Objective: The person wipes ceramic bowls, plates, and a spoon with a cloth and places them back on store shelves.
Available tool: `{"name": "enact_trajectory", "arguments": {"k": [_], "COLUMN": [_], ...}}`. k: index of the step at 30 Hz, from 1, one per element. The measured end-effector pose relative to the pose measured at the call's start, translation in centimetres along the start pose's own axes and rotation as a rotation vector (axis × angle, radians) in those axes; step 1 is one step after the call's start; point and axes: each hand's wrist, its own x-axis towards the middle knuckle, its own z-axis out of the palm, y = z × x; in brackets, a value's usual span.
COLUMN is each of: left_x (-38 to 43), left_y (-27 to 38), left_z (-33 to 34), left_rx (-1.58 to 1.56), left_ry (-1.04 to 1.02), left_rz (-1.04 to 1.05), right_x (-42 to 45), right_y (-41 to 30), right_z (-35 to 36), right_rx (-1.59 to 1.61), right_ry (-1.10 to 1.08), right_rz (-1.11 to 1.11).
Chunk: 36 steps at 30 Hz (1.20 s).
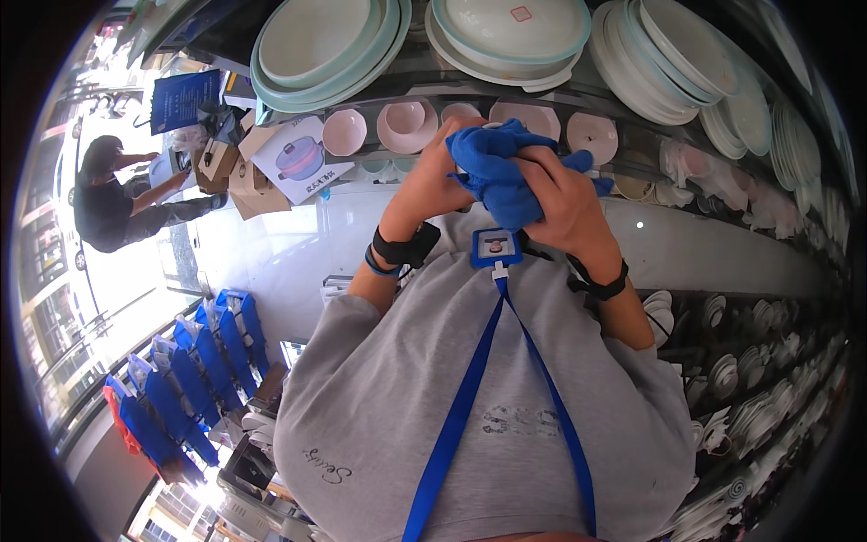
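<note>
A blue cloth (504,173) is bunched between my two hands, in front of my chest. My left hand (437,166) grips its left side. Against the right side press the curled fingers of my right hand (559,200). A small pale edge shows beside my left fingers; the cloth and fingers hide what it belongs to. Just beyond my hands, pink bowls and dishes, among them a squarish pink dish (592,138), stand on a shelf. A badge (497,247) on a blue lanyard hangs right below the cloth.
Stacked pale-green-rimmed plates (325,40), a large oval dish (511,30) and more stacked plates (650,61) fill the upper shelf. A printed carton (298,159) and opened cardboard boxes (254,183) lie at left, near another person (112,196). Racks of crockery (725,376) stand at right.
</note>
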Motion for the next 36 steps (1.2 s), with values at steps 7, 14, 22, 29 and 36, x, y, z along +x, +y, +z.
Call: {"name": "enact_trajectory", "arguments": {"k": [7,14,22,29,36], "left_x": [0.7,1.6,-1.8,-2.6,-5.5], "left_y": [1.8,2.1,0.0,-0.2,-1.7], "left_z": [-2.3,-2.3,-0.5,-2.0,-2.3], "left_rx": [0.228,0.579,-0.104,-0.172,-0.805], "left_ry": [-0.022,-0.145,0.067,0.109,-0.19], "left_rz": [-0.149,0.018,-0.244,-0.348,-0.259], "right_x": [0.2,0.7,-0.6,-3.3,-0.6], "right_y": [0.8,2.2,5.6,7.2,2.9], "right_z": [1.3,3.1,0.8,-0.6,1.1], "right_rx": [0.286,0.654,2.065,1.871,2.183], "right_ry": [-0.244,-0.188,0.057,0.233,0.261], "right_rz": [0.17,0.335,0.398,0.522,0.516]}}
